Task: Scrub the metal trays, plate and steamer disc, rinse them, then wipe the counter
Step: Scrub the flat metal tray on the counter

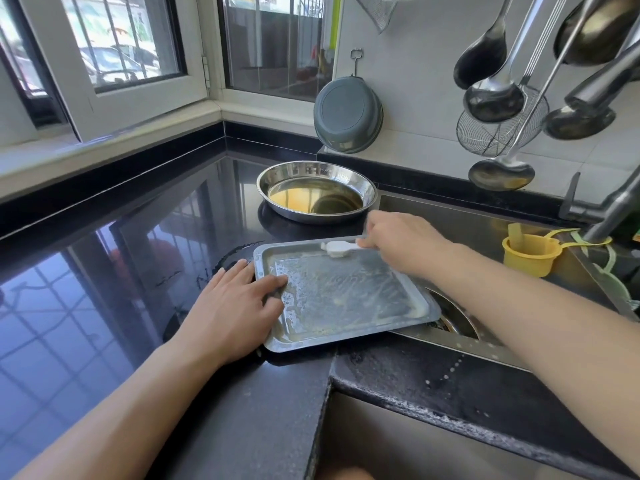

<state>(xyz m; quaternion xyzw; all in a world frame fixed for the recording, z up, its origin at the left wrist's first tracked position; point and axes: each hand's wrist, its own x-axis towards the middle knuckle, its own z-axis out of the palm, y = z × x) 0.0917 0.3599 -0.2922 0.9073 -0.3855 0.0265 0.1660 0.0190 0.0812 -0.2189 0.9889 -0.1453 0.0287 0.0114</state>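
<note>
A rectangular grey metal tray [346, 292], covered in soapy film, lies half on the black counter [104, 271] and half over the sink's edge. My left hand [232, 306] presses on the tray's left rim, thumb inside the tray and fingers flat on the counter. My right hand [401, 240] grips the handle of a white brush [337, 249], whose head touches the tray's far edge. A round steel plate [317, 190] with yellowish liquid sits on the counter behind the tray.
The steel sink [485, 230] lies to the right, holding a yellow cup [531, 254]; a round metal piece shows under the tray's right corner. The faucet [616, 202] reaches in from the right. Ladles and a wire skimmer [498, 129] hang on the wall, beside a grey basin [348, 114].
</note>
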